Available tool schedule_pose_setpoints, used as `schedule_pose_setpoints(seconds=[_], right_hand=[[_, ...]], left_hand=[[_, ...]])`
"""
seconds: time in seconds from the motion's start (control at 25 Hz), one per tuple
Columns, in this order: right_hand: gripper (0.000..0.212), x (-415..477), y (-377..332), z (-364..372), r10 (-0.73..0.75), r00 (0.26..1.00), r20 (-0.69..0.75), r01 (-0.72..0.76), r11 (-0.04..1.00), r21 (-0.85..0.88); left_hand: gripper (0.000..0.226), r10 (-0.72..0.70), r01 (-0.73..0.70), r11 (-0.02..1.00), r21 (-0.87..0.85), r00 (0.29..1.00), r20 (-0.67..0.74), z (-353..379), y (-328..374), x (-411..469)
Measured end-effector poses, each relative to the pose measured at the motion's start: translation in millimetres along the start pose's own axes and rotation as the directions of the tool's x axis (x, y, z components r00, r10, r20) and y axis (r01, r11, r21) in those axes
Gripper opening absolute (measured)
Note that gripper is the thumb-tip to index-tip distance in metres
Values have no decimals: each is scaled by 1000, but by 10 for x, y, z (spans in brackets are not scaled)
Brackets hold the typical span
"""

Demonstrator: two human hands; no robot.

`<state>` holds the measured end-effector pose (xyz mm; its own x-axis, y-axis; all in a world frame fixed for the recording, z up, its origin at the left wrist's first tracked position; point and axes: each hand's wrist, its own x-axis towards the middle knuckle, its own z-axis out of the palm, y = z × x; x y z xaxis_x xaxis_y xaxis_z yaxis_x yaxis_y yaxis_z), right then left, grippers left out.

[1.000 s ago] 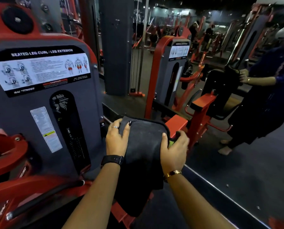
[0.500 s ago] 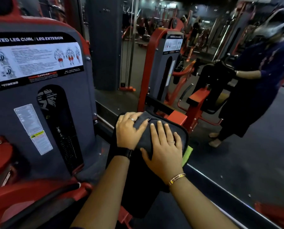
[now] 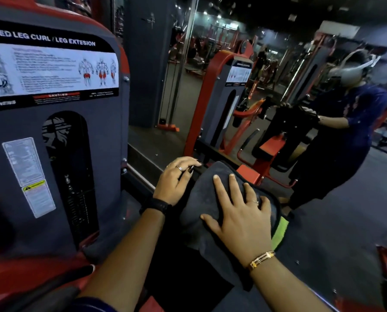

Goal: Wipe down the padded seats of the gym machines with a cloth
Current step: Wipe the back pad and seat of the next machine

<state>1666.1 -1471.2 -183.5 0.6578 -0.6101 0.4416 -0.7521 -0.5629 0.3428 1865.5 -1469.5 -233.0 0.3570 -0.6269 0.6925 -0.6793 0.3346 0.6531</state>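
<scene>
A grey cloth (image 3: 199, 199) is draped over the top of the machine's black padded backrest (image 3: 183, 278). A green edge of cloth (image 3: 280, 233) shows at its right side. My right hand (image 3: 239, 219) lies flat on the cloth with fingers spread, pressing it onto the pad. My left hand (image 3: 176, 179) sits just left of the cloth, its fingers curled over the pad's top left corner. The top of the pad is hidden under the cloth.
The grey weight-stack housing (image 3: 53, 143) of the leg curl machine stands close on the left, with red frame parts (image 3: 30, 278) below. A wall mirror (image 3: 233, 86) ahead reflects the machine and me. Dark floor (image 3: 345, 221) lies to the right.
My right hand has come onto the top of the cloth and spread flat. My left hand has slid left off the cloth to the pad's corner.
</scene>
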Motion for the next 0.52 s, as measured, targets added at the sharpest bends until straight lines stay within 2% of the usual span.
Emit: schedule_pose_setpoints(seconds=[0.2,0.36,0.52], right_hand=[[71,20,-44,15,-80,996,-35,78,996,-41],[62,-369,2,85,-43,995,-95,34,995,-93],[62,-28,-177,23,-9,1000,-26,7,998,-55]], left_hand=[[36,111,-114,993,-20,988,-110,90,-188,-69],[35,177,-183,982,-39,977,-119,110,-239,-44],[34,203,-210,977,-39,970,-131,106,-262,-45]])
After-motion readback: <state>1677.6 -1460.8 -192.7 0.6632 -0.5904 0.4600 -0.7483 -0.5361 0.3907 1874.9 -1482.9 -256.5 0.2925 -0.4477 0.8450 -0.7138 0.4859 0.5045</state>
